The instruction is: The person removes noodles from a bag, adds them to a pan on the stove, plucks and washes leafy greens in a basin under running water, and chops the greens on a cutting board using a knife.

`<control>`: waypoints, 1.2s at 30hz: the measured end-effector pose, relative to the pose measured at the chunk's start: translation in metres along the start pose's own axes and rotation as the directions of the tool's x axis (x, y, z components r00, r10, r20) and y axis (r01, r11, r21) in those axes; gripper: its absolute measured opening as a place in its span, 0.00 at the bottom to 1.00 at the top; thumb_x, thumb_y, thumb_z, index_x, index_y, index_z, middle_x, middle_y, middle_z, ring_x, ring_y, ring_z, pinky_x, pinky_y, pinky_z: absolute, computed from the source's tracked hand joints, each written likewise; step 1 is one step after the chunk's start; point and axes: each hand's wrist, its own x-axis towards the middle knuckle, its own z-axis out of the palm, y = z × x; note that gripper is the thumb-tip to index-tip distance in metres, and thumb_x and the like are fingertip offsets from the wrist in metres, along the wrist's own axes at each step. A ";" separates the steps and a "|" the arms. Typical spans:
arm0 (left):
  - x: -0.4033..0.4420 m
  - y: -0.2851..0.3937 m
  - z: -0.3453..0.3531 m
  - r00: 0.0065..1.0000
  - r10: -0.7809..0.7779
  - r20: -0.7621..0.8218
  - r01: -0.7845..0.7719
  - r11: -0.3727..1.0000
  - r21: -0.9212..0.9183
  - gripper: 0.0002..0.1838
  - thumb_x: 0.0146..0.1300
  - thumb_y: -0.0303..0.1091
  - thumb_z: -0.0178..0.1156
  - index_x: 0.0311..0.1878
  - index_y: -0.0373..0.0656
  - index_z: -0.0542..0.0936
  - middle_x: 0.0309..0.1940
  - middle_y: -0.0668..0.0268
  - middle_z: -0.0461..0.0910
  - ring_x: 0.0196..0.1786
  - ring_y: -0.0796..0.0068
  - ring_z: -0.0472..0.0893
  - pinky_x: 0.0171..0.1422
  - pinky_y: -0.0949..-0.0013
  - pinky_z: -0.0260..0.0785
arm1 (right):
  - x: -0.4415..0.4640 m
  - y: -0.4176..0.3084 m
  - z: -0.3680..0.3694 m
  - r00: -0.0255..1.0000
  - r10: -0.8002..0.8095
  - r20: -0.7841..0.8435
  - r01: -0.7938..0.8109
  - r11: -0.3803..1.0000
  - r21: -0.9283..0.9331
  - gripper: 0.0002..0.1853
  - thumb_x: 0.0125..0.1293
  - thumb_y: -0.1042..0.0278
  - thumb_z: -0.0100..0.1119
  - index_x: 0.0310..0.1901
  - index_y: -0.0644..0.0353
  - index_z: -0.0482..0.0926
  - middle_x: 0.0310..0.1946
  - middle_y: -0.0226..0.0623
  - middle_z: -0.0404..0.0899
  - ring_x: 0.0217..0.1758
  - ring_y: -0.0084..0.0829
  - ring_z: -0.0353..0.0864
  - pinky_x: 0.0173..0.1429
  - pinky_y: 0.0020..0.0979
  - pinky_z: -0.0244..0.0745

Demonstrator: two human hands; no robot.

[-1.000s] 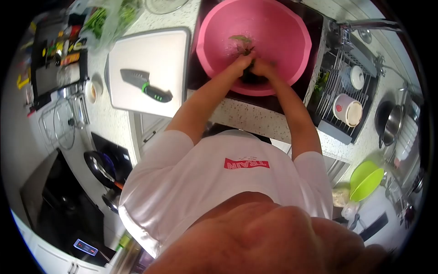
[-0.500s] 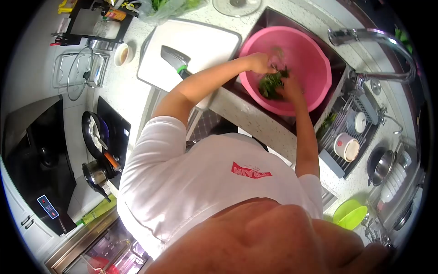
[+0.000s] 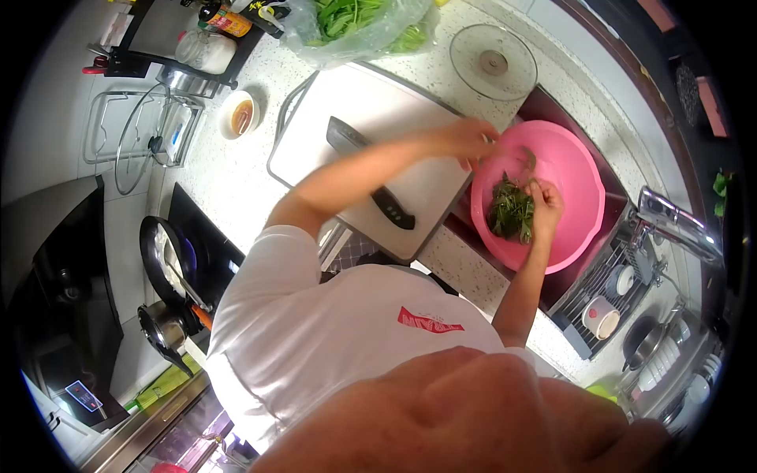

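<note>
The person's white shirt (image 3: 339,331) is nearest, then the white cutting board (image 3: 434,189), where a knife (image 3: 392,209) lies partly hidden beneath the left forearm (image 3: 339,185). Beyond, the right hand (image 3: 546,206) is inside the pink bowl (image 3: 583,165), fingers closed on the dark leafy greens (image 3: 511,213) there. The left hand (image 3: 465,142), by the bowl's rim, is blurred, so I can't tell whether it grips anything. Farther off lie a glass lid (image 3: 512,65) and a plastic bag (image 3: 371,49) of bright leaves (image 3: 347,20)
</note>
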 end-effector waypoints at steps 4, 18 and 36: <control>-0.046 0.050 -0.138 0.881 0.206 -0.425 -0.083 0.954 0.289 0.10 0.61 0.32 0.54 0.41 0.40 0.81 0.37 0.69 0.83 0.33 0.78 0.81 0.30 0.75 0.74 | -0.033 0.061 -0.021 0.960 -0.237 0.147 0.232 0.387 -0.893 0.18 0.58 0.68 0.63 0.50 0.65 0.76 0.43 0.41 0.78 0.35 0.30 0.79 0.43 0.27 0.75; 0.049 0.001 -0.318 0.489 0.687 -0.538 0.408 0.366 0.837 0.14 0.58 0.29 0.49 0.46 0.51 0.80 0.50 0.61 0.76 0.55 0.55 0.72 0.61 0.58 0.65 | -0.059 0.020 0.029 0.962 -0.214 -0.172 0.068 0.792 -0.606 0.12 0.57 0.71 0.62 0.43 0.62 0.79 0.49 0.47 0.75 0.30 0.32 0.79 0.37 0.31 0.75; -0.058 0.032 -0.315 0.667 0.540 -0.513 0.158 0.570 0.806 0.07 0.55 0.32 0.64 0.36 0.43 0.83 0.27 0.65 0.83 0.26 0.77 0.80 0.31 0.72 0.72 | -0.049 -0.028 0.060 0.949 -0.299 -0.097 0.224 0.858 -0.462 0.09 0.59 0.74 0.59 0.42 0.65 0.79 0.34 0.41 0.80 0.32 0.29 0.79 0.39 0.27 0.74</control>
